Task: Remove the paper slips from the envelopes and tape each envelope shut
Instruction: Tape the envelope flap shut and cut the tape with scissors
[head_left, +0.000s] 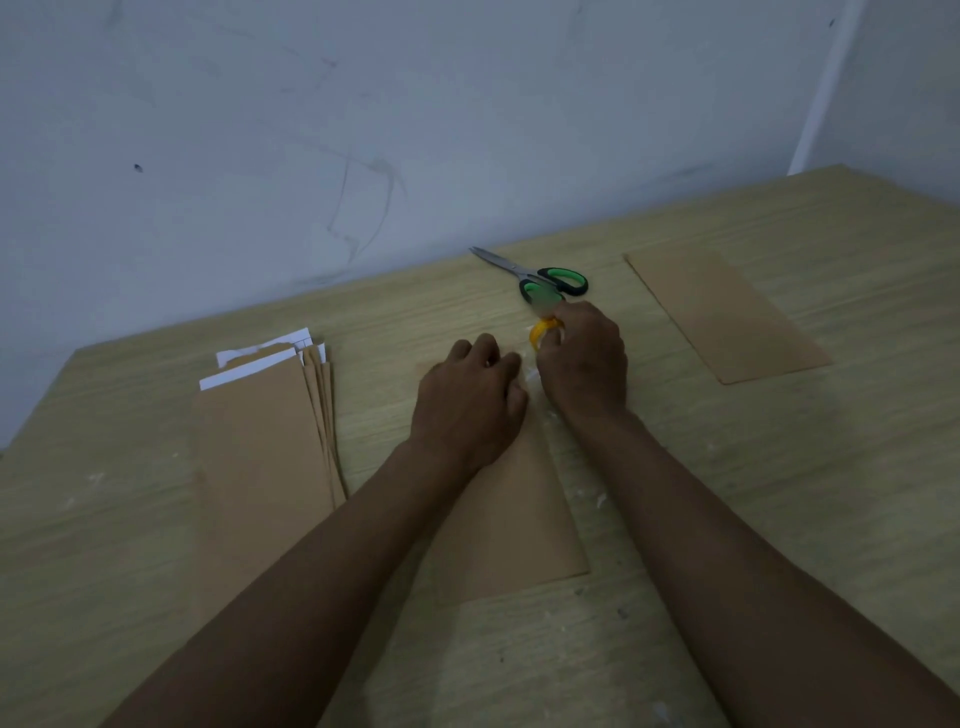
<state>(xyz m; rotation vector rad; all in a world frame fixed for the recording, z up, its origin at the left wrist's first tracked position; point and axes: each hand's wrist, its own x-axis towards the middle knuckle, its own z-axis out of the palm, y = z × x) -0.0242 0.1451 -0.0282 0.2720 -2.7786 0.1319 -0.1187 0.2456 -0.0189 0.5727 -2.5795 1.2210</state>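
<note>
Now keep the left hand (470, 400) pressing the envelope (511, 525) flat on the counter (779, 493) while the right hand (584, 364), gripping the tape roll (543, 332), draws tape taut across the flap.

Brown envelopes (260, 447) show white slips (249, 366); scissors (545, 283) have green-black handles; tape roll (540, 332) yellow; desk (779, 493) pale woodgrain.

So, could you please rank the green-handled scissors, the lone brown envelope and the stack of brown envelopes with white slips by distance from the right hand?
From the right hand:
1. Green-handled scissors, just beyond it.
2. Lone brown envelope, to its right.
3. Stack of brown envelopes with white slips, far left.
</note>
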